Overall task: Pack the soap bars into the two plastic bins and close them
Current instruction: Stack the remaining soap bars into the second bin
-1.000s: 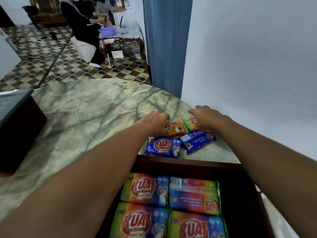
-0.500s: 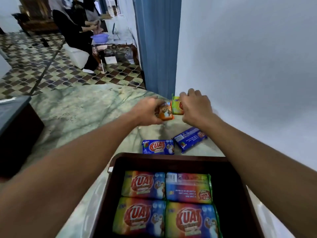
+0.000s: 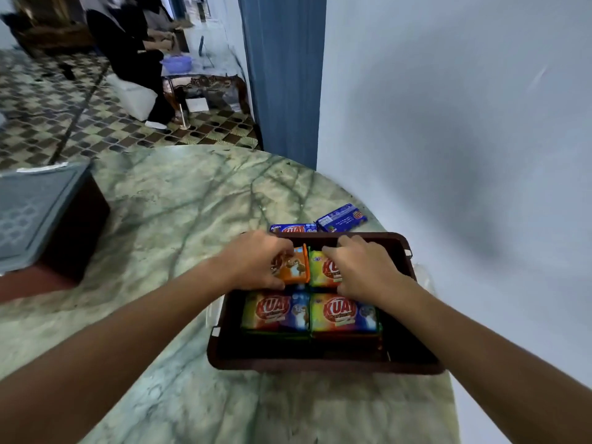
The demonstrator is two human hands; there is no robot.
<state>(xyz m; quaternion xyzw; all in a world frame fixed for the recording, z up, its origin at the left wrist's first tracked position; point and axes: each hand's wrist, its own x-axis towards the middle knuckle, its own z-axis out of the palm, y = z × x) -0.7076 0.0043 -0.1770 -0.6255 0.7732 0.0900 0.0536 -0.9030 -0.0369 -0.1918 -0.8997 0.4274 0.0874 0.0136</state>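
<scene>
Both hands are down in the brown bin [image 3: 323, 363] sitting on the marble bench [image 3: 179, 203]. The left hand [image 3: 253, 262] has its grip curled round an orange soap bar [image 3: 293, 267] at the bin's far end, and the right hand [image 3: 358, 267] pinches a yellow-green soap bar [image 3: 323, 270] right beside it. Two rainbow bars [image 3: 307, 312] lie at the bin's near end. Two blue bars [image 3: 339, 216] sit just past the bin's far rim, and a lidded second bin [image 3: 38, 219] is well off to the bin's left.

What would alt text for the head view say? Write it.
Two hands lower soap bars into an open brown bin: left hand grips an orange bar, right hand a green bar. Two blue bars lie behind.
</scene>
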